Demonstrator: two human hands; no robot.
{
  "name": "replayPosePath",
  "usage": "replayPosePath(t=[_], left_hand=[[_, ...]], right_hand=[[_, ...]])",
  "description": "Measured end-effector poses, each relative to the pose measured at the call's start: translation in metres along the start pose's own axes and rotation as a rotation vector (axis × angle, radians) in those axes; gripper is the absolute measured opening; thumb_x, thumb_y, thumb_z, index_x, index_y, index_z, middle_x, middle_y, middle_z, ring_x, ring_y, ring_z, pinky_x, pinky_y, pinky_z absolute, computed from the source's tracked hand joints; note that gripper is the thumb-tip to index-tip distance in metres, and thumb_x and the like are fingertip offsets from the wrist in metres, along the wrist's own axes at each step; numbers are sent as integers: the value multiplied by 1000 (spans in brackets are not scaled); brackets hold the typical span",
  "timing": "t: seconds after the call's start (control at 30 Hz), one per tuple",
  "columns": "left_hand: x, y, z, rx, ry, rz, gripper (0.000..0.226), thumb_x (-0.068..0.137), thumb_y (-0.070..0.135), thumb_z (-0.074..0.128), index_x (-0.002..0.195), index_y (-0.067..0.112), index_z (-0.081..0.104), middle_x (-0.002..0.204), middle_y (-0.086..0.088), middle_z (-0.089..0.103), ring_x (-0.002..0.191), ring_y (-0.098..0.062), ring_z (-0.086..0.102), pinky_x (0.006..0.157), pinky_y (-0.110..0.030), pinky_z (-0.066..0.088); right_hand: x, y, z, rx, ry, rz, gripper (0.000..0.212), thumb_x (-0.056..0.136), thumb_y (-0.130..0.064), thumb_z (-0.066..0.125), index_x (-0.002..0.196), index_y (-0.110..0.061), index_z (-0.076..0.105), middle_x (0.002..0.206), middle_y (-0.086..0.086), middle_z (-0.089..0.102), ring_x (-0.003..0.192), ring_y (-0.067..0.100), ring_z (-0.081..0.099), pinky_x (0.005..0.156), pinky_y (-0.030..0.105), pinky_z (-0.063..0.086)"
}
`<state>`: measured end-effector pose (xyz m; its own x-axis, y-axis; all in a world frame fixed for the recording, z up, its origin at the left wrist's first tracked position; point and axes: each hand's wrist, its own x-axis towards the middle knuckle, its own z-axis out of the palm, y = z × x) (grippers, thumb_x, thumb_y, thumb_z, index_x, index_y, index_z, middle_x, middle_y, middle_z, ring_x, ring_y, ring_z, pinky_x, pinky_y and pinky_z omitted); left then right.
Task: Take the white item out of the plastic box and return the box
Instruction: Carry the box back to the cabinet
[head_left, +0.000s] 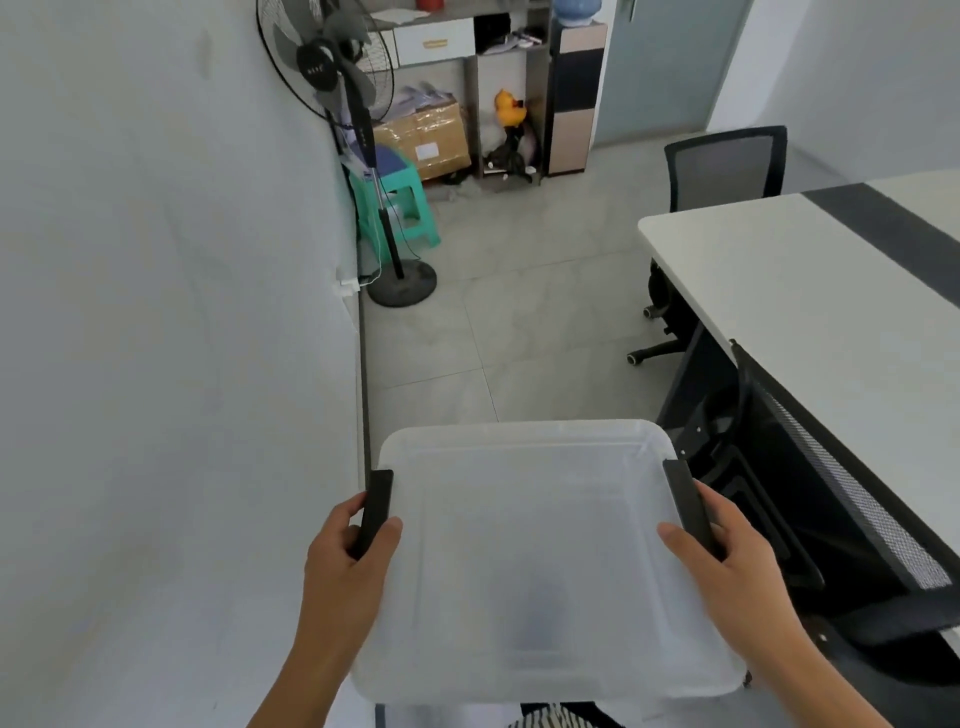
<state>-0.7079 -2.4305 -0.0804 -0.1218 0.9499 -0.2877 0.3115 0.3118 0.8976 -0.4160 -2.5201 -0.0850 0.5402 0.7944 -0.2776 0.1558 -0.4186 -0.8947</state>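
1. The left hand (345, 540) and right hand (722, 540) each clasp a black side latch, carrying the lidded, translucent white plastic box (540, 561) between them.
2. Whether the white item is inside, I cannot tell.
3. It looks like mid-carry; next, a surface to set it down.

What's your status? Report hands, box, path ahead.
Left hand and right hand gripping black side latches. Translucent white lidded plastic box carried level, contents not visible. Black pedestal fan ahead left, black mesh office chair close right.
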Motion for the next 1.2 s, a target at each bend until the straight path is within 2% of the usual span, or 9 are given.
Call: replayPosePath(t=[0.07,0.2,0.37,0.5,0.67,0.7,0.83,1.03,1.2], left_hand=[[46,16,20,14,-5,17,38,86,25,61,124,22,54,79,-8,67,69,-23,60,60,-34,46],[131,73,51,8,32,3,36,87,24,60,122,22,52,83,-6,68,74,-23,63,63,-36,49],[232,127,76,17,49,9,38,87,23,60,124,22,52,82,-9,66,71,-22,59,60,-34,44],[313,156,98,-15,34,-6,38,87,22,61,124,21,53,85,-10,66,69,-20,56,58,-32,43],[437,192,129,-24,-4,13,38,87,22,61,124,21,53,91,-10,68,80,-24,63,63,-31,47],[459,200,134,-23,-12,17,38,86,22,61,123,21,53,90,-10,68,80,-25,64,64,-32,48],[557,253,149,-8,-40,29,34,85,23,63,119,26,55,86,-13,69,80,-33,64,69,-45,52],[689,329,190,28,-121,67,30,86,23,62,111,33,51,85,3,66,80,-21,64,77,-42,52],[790,362,241,20,-150,40,29,86,20,62,110,32,51,86,0,66,77,-22,62,72,-37,52]], right_hand=[[55,-13,7,1,-12,3,55,87,-21,64,139,-27,46,103,-12,66,95,9,64,75,28,50],[159,-63,23,-36,-25,12,53,85,-27,66,135,-32,48,101,10,68,93,30,66,82,47,56],[271,-124,42,-72,-69,-43,53,86,-26,65,135,-34,46,99,4,68,89,26,66,78,44,56],[352,-154,64,-70,-87,-35,56,87,-24,64,138,-32,43,96,-7,65,87,15,64,67,29,50],[461,-188,103,-80,-41,9,55,86,-24,65,136,-33,45,99,11,68,90,31,66,76,46,54],[479,-196,109,-71,-33,15,55,86,-24,65,137,-32,45,99,11,68,90,31,65,76,46,54],[558,-244,136,-25,24,15,54,87,-19,65,137,-26,47,93,-6,66,84,11,63,65,28,48],[672,-301,156,38,106,34,52,88,-17,64,136,-28,47,98,-17,63,88,4,62,66,24,46],[780,-320,172,33,117,68,53,87,-19,65,136,-27,47,101,-12,65,93,4,61,71,27,46]])
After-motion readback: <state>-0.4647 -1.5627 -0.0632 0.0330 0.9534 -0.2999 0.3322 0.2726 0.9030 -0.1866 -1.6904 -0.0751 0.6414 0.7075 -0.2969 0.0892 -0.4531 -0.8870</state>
